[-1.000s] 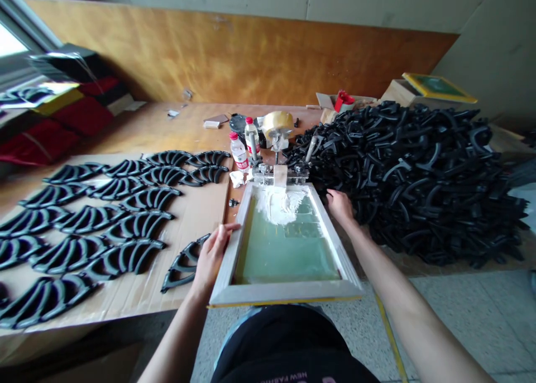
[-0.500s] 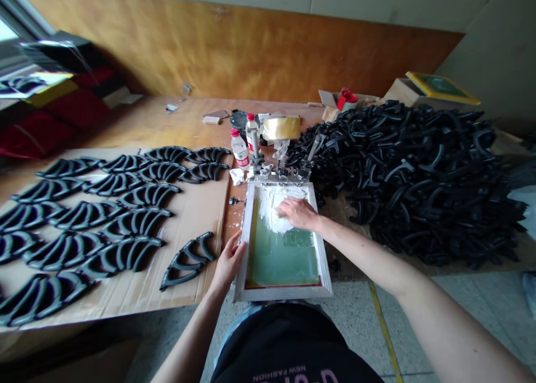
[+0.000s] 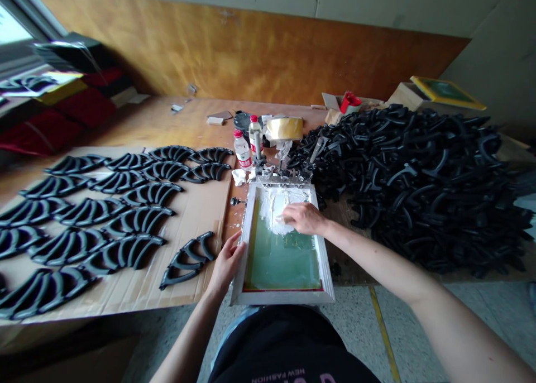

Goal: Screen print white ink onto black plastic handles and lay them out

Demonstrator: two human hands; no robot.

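A screen-printing frame [image 3: 329, 271] with pale metal sides and a green mesh lies in front of me. Thick white ink [image 3: 272, 204] is smeared over the far part of its mesh. My left hand [image 3: 227, 264] holds the frame's left side, thumb near the top edge; some fingers are hidden. Over the ink, my right hand [image 3: 306, 218] is closed on what looks like a small pale scraper [image 3: 280, 220], mostly covered by the fingers. Clamps [image 3: 282, 176] hold the frame's far end.
Black curved plastic parts [image 3: 138, 221] lie in rows on cardboard [image 3: 196, 204] at left. A large heap of similar parts [image 3: 419, 176] fills the right. Behind the frame stand two red-capped bottles [image 3: 242, 151] and a roll of yellowish tape [image 3: 285, 129].
My right hand has moved slightly toward me and to the right over the inked mesh. My left hand stays at the frame's left side. The view has shifted a little.
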